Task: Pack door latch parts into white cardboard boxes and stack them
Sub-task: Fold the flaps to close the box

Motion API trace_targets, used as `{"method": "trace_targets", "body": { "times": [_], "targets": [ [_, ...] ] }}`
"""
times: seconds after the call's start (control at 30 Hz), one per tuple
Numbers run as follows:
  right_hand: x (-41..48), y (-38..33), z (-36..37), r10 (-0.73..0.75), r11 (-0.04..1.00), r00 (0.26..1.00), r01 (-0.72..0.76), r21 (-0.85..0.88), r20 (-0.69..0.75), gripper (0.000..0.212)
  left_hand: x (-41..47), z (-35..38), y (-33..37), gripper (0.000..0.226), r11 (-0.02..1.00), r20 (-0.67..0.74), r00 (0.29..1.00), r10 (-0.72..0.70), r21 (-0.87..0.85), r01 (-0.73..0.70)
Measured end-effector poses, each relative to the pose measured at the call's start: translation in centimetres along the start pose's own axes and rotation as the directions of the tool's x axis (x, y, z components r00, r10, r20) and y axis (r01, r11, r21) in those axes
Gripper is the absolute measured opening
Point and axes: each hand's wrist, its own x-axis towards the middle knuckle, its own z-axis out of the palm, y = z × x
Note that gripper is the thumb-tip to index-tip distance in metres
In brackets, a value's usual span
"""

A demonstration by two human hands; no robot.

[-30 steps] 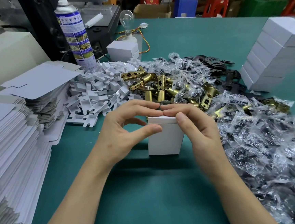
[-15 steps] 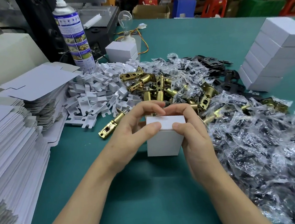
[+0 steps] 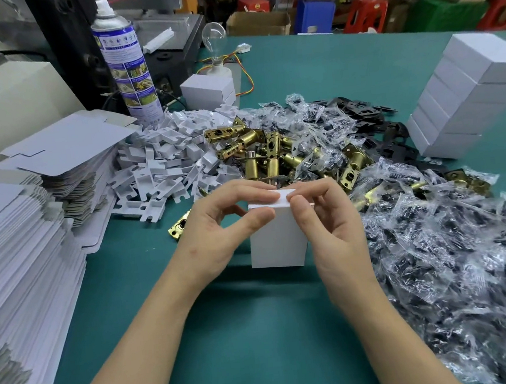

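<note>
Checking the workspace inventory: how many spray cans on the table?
1: the spray can stands upright at the back left, behind the flat carton blanks. Others could be hidden off-frame.

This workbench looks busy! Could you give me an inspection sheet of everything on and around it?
Surface: green table.
Job's things: white box upright at centre; brass latches; stacked boxes far right; flat blanks left.
Clutter: white inserts; bagged parts; spray can.
Hands: left hand and right hand hold the box top with their fingers.
Cables: coloured wires by a bulb.
Surroundings: cartons, red stools behind.
</note>
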Motion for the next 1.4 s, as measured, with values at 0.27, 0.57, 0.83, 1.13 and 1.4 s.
{"method": "trace_targets", "body": {
  "times": [0.27, 0.57, 0.83, 1.13, 1.4],
  "targets": [
    [0.7, -0.1, -0.6, -0.056, 0.998, 0.998, 0.056, -0.028, -0.001, 0.006, -0.1, 0.3, -0.1, 0.017, 0.997, -0.036, 0.998, 0.058, 0.060, -0.056],
    [0.6, 0.7, -1.0, 0.050, 0.997, 0.999, -0.050, -0.056, 0.007, 0.035, 0.0, 0.7, -0.2, 0.013, 0.997, -0.160, 0.987, -0.024, -0.078, 0.011],
    [-1.0, 0.9, 1.3, 0.046, 0.740, 0.991, 0.051, -0.670, 0.126, 0.095, 0.9, -0.4, -1.2, 0.010, 0.894, -0.518, 0.752, -0.406, -0.395, 0.210],
    [0.3, -0.2, 1.4, -0.024, 0.727, 1.000, 0.023, -0.687, 0.008, 0.074, 1.1, 0.0, -0.9, 0.025, 0.813, -0.419, 0.768, -0.484, -0.540, 0.218],
    [11.1, -3.2, 1.4, -0.001, 0.839, 0.994, -0.059, -0.540, -0.111, 0.063, 0.7, 0.8, -2.2, 0.013, 0.959, -0.406, 0.870, -0.282, -0.139, 0.246]
  ]
}}
